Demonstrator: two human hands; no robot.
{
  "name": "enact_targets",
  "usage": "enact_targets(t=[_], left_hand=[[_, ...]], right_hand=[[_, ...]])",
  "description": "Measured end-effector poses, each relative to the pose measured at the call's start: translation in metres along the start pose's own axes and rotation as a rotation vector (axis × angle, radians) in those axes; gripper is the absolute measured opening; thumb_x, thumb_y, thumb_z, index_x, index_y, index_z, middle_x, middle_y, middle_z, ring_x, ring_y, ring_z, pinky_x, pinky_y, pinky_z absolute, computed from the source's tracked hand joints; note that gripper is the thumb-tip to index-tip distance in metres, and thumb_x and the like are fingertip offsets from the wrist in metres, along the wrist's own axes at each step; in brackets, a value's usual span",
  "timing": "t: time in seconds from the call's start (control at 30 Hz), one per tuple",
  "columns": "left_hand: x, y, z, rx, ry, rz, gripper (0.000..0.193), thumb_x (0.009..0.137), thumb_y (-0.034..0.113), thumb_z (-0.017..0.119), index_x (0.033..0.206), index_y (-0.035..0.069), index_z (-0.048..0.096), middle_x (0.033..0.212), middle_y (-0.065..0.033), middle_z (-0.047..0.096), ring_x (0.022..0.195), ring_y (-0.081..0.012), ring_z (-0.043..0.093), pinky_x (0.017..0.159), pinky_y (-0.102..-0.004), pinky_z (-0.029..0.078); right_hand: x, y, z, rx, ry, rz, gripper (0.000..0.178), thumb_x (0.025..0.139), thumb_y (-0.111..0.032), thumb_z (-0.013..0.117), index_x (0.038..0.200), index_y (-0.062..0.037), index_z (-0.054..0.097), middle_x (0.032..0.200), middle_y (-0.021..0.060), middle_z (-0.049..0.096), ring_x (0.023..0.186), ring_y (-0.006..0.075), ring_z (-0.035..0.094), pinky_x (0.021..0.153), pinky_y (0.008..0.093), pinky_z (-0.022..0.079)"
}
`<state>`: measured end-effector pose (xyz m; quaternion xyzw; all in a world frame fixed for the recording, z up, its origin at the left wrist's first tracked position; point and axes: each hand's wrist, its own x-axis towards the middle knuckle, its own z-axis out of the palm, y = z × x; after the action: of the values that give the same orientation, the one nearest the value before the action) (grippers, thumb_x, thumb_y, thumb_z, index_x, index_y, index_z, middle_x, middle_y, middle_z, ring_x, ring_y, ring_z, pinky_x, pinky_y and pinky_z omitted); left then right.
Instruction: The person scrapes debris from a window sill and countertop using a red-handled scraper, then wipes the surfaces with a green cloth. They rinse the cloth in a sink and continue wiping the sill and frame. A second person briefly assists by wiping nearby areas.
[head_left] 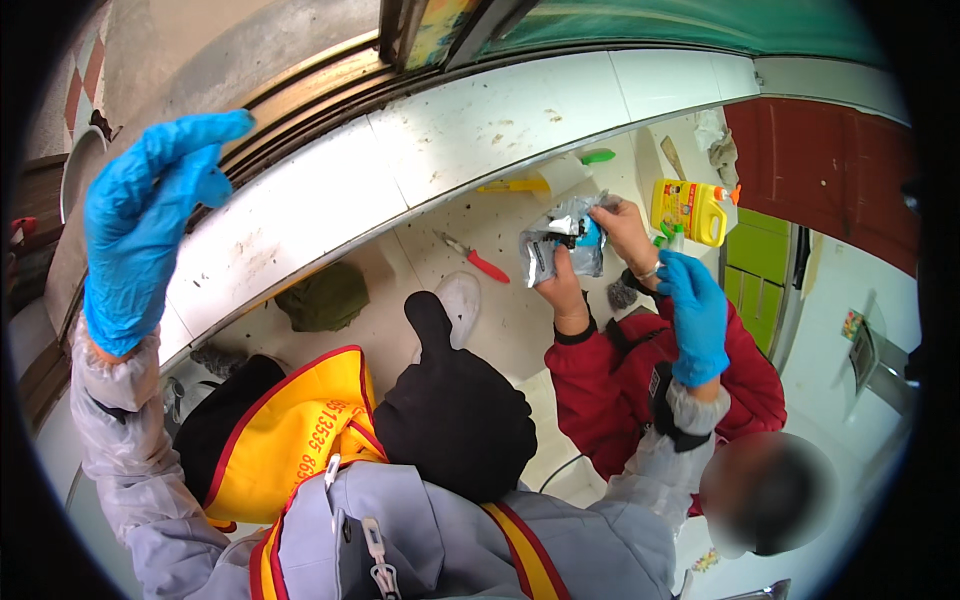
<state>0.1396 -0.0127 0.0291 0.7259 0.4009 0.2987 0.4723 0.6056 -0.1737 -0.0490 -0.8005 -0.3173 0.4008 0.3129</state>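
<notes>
Left of the ledge (500,135), at its near end: my left hand (150,205), blue-gloved, raised. Thumb and fingers a little parted, nothing seen between them; fingertips just beside the window frame (320,100) that runs along the ledge's far side. Touching or not, I can't tell. Out on the ledge's near side, over to the right: my right hand (695,320), same glove, fingers bent in. Palm is turned from my view, so I can't tell how tight the grip is or whether anything is in it.

Step, as I judge it: a pause for me while the handling is done by the co-worker's hands (625,235). A next move from me would call for a clear path round those wrists on the right, and a firm choice of contact at the frame on the left.

How things look: ledge white, tiled, scattered with dark specks and brown smears. Nearside of it, a red-handled knife (487,266) lies flat. Right of that, the pouch (590,243), held up off the ledge's near side by the co-worker: silver, crinkled, with blue and black patches. Farthest right, a yellow jug (690,210) with an orange top.
</notes>
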Motion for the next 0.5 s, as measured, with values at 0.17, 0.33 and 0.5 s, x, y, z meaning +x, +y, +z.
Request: enact_targets(t=[0.17,0.33,0.5], left_hand=[[-0.018,-0.026,-0.023,-0.142,0.041,0.128,0.028,0.098,0.008,0.056,0.125,0.009,0.063,0.122,-0.0110,0.067,0.092,-0.0170,0.067,0.082,-0.0300,0.056],[-0.030,-0.032,-0.017,-0.068,0.077,0.111,0.028,0.099,0.006,0.054,0.125,0.006,0.062,0.123,-0.0134,0.066,0.093,-0.0181,0.067,0.084,-0.0316,0.056],[-0.046,-0.030,-0.019,-0.011,0.087,0.034,0.027,0.099,0.005,0.054,0.124,0.005,0.063,0.121,-0.0133,0.067,0.092,-0.0165,0.067,0.083,-0.0299,0.056]], right_hand=[[-0.139,-0.064,0.047,0.060,0.073,-0.029,0.018,0.095,-0.017,0.063,0.099,-0.0009,0.070,0.087,0.0077,0.069,0.078,0.0156,0.065,0.075,0.0274,0.052],[-0.069,0.016,0.189,-0.143,-0.797,-0.001,0.026,0.095,-0.024,0.060,0.109,-0.0051,0.069,0.095,0.0105,0.070,0.083,0.0187,0.067,0.077,0.0306,0.052],[-0.039,0.085,0.300,-0.570,-0.825,-0.640,0.052,0.082,-0.023,0.064,0.132,-0.0132,0.057,0.132,0.0166,0.056,0.106,0.0353,0.062,0.089,0.0445,0.051]])
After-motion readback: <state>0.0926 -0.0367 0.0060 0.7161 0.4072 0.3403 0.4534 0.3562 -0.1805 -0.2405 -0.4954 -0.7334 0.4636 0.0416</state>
